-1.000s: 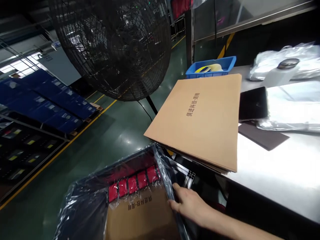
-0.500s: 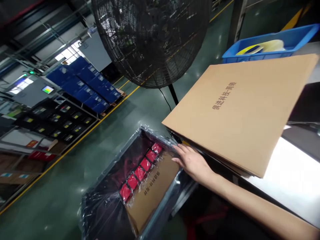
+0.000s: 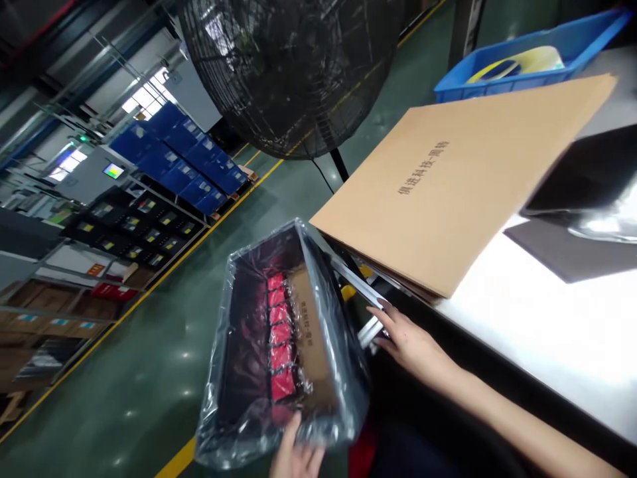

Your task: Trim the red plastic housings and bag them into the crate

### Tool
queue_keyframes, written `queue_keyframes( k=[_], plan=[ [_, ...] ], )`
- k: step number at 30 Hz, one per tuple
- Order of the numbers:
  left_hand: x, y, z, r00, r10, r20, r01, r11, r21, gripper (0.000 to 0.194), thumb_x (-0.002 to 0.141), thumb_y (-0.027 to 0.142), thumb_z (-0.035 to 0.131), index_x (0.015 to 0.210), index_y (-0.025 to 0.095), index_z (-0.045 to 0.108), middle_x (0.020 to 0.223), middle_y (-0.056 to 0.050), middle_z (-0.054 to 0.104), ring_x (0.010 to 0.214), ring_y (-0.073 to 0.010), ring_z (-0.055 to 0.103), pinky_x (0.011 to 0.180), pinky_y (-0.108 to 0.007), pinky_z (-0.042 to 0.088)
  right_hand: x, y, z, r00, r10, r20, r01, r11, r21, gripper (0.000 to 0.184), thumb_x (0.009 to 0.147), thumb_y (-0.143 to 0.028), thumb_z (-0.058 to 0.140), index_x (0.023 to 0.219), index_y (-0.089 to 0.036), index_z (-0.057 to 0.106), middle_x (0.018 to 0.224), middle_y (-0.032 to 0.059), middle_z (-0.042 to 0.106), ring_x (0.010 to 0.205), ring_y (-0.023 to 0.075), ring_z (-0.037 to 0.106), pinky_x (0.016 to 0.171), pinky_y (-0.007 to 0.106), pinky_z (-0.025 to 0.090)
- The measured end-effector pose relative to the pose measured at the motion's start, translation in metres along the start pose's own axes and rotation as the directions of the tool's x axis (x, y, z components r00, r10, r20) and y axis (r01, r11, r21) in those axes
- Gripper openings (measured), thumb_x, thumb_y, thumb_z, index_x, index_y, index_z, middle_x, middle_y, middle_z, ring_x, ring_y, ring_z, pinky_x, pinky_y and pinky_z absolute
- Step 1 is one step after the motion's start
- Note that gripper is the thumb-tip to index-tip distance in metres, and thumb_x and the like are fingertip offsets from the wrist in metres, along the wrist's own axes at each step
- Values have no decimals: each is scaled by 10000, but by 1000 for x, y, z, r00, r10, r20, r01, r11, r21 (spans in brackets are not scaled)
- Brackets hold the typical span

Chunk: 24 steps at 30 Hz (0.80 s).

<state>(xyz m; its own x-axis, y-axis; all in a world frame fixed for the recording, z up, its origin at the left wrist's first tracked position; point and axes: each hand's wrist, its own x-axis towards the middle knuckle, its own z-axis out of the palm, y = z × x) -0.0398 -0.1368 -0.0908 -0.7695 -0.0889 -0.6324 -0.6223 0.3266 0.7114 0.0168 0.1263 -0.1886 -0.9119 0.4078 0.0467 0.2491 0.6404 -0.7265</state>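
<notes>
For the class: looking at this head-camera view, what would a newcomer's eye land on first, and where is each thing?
The large black caged fan dominates the top centre, above the tan cardboard sheets with dark printed characters, lying at the table's edge on the right. Low in the middle sits a plastic-lined black box showing a row of red packs, with the left hand at its near edge and the right hand beside a metal rail.

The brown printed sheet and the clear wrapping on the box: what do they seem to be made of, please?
The brown printed sheet looks like matte cardboard; its edge seems layered. The clear wrapping looks like thin glossy plastic film, with crinkles and bright glare.
</notes>
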Motion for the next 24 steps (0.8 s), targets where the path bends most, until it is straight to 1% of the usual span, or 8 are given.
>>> queue_keyframes(
  k=[2, 5, 8, 11, 14, 17, 20, 24],
  plan=[
    [-7, -2, 39, 995, -25, 96, 34, 994, -99, 279, 1031, 275, 470, 1241, 118, 564, 1230, -146, 678, 1093, -207, 690, 972, -380, 556, -20, 10, -3, 998, 43, 37, -43, 999, 21, 534, 894, -222, 533, 1424, -181, 485, 1548, 195, 423, 1302, 331, 560, 1037, 484, 506],
    [-9, 7, 91, 955, 32, 294, 10, 990, -143, 386, 1059, 368, 356, 1167, 94, 605, 1270, -194, 680, 1188, -190, 660, 1030, -291, 521, -49, 25, -8, 992, 118, 53, -120, 992, 49, 540, 914, -255, 516, 1449, -213, 453, 1571, 156, 403, 1331, 305, 535, 1099, 471, 451],
    [-6, 23, 113, 875, 72, 478, -63, 997, -36, 504, 1052, 429, 318, 1117, 54, 649, 1196, -240, 712, 1102, -266, 708, 958, -394, 573, -78, 36, -16, 979, 203, 25, -205, 975, 87, 542, 938, -263, 519, 1470, -206, 429, 1572, 150, 405, 1413, 297, 432, 1154, 494, 374],
    [-4, 41, 102, 826, 151, 543, -260, 957, 129, 475, 979, 460, 506, 1108, 33, 670, 1057, -239, 749, 895, -285, 757, 792, -400, 611, -102, 41, -21, 961, 275, -19, -269, 951, 156, 526, 958, -273, 557, 1464, -192, 436, 1551, 152, 432, 1417, 312, 417, 1148, 562, 350],
    [-5, 61, 76, 763, 417, 494, -577, 783, 232, 455, 874, 509, 645, 1122, 127, 646, 992, -118, 743, 737, -204, 711, 634, -297, 565, -118, 39, -21, 942, 331, -59, -308, 920, 241, 474, 983, -319, 561, 1438, -226, 466, 1524, 123, 462, 1368, 305, 469, 1116, 589, 373],
    [-5, 69, 60, 619, 603, 503, -783, 525, 334, 441, 842, 477, 684, 1177, 196, 625, 1215, -100, 671, 1106, -266, 640, 951, -370, 515, -125, 34, -14, 924, 377, -70, -340, 889, 305, 449, 975, -316, 585, 1406, -226, 496, 1497, 113, 481, 1319, 301, 510, 1073, 575, 423],
    [5, 62, 58, 527, 616, 585, -844, 296, 447, 661, 787, 425, 737, 1375, 222, 511, 1523, -108, 466, 1444, -315, 357, 1201, -456, 272, -129, 29, -8, 916, 398, -50, -360, 870, 337, 437, 964, -308, 606, 1381, -215, 515, 1436, 109, 531, 1240, 284, 571, 1011, 540, 486],
    [32, 52, 61, 536, 543, 646, -819, 148, 555, 745, 833, 404, 651, 1481, 151, 386, 1569, -193, 399, 1448, -377, 359, 1150, -551, 341, -135, 27, -5, 920, 391, -26, -361, 871, 334, 410, 966, -318, 603, 1354, -205, 534, 1332, 98, 602, 1140, 256, 628, 953, 503, 529]
  ],
)
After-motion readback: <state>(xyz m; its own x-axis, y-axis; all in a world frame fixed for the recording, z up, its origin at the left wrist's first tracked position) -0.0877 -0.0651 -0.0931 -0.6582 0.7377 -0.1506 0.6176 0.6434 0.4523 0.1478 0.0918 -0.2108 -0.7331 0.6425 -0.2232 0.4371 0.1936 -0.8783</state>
